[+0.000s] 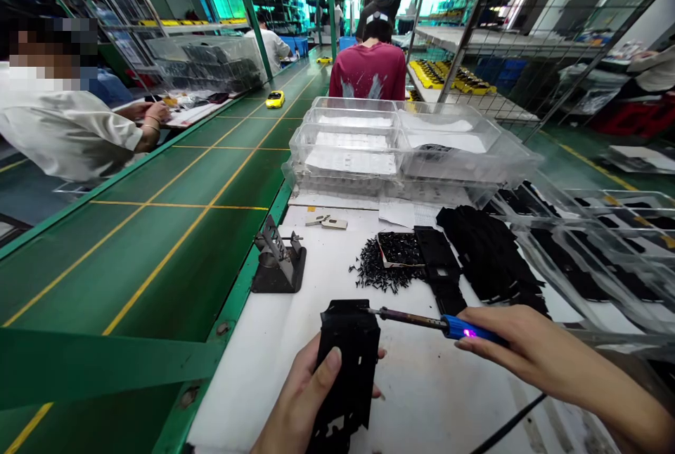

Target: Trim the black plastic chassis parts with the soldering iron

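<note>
Black flat plastic parts (348,362) are gripped in my left hand (309,391), thumb across the front and fingertips showing at the right edge. My right hand (519,341) is closed round the blue handle of a soldering iron (416,319), which has a small lit display. The iron's tip points left and meets the upper end of the black part; whether it touches is too small to tell. Beyond my hands, a pile of small black pieces (393,261) lies around and in a small box, beside stacked black plates (440,257).
A metal iron stand (279,264) is at the table's left edge. Clear plastic trays (348,166) stand at the back, with more on the right. A green conveyor (200,180) carries yellow toy cars (275,99). Several people work nearby. A black cable (509,422) crosses the lower right.
</note>
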`<action>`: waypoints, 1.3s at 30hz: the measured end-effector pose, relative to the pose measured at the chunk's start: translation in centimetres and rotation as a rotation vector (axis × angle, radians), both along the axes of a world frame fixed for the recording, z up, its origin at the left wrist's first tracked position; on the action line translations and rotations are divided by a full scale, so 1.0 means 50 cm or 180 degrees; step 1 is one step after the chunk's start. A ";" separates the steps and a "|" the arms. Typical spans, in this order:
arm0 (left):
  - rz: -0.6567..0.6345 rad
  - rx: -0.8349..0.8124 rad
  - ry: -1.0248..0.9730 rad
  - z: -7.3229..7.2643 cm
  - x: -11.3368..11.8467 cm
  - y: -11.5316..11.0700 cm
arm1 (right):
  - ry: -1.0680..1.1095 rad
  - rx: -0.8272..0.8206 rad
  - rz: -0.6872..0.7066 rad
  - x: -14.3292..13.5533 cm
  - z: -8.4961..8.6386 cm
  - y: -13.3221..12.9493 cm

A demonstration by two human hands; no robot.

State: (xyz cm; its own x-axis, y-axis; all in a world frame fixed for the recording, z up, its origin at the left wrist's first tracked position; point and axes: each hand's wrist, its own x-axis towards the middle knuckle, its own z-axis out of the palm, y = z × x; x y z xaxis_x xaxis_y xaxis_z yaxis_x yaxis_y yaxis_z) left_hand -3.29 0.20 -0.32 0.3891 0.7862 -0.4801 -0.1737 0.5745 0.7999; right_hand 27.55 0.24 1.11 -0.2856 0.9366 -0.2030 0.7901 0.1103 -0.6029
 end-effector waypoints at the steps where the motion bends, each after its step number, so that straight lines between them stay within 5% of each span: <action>1: 0.0000 0.0000 -0.0021 -0.002 -0.001 0.001 | -0.0006 0.0009 -0.0010 0.000 0.001 -0.002; 6: 0.0271 0.0165 0.0083 -0.026 -0.004 0.008 | 0.0228 0.0497 -0.0614 -0.016 0.006 0.015; 9: 0.0621 0.0463 0.0300 -0.058 -0.002 0.012 | 0.0350 0.0863 -0.1226 -0.065 -0.010 0.097; 16: 0.0938 0.0651 -0.0338 -0.140 -0.028 0.012 | -0.0054 0.0875 -0.0780 -0.284 -0.127 0.395; 22: 0.1084 0.0876 -0.0212 -0.201 -0.046 0.000 | -0.0161 0.0548 -0.0985 -0.348 -0.192 0.460; 25: 0.1059 0.0780 -0.0438 -0.233 -0.049 0.000 | -0.0005 0.0623 -0.1159 -0.326 -0.180 0.454; 28: 0.0612 0.0568 -0.0705 -0.240 -0.057 0.000 | 0.0348 0.0755 -0.1326 -0.289 -0.147 0.404; 33: 0.0589 0.0256 -0.0535 -0.162 -0.045 0.012 | 0.1053 0.0722 -0.1675 -0.252 -0.089 0.192; 35: 0.0750 0.0351 -0.0425 -0.121 -0.023 0.026 | 0.1600 0.0540 -0.2163 -0.255 -0.069 0.103; 39: 0.0806 0.0618 -0.0121 -0.077 0.037 0.051 | 0.1741 0.0330 -0.2417 -0.270 -0.048 0.010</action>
State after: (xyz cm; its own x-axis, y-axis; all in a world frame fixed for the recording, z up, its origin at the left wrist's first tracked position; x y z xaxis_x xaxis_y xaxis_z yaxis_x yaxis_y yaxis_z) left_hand -1.42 2.74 -4.18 0.1842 0.9358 -0.3006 -0.3236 0.3465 0.8805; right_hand 14.06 0.75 -1.31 0.3779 0.9172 -0.1263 0.2827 -0.2442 -0.9276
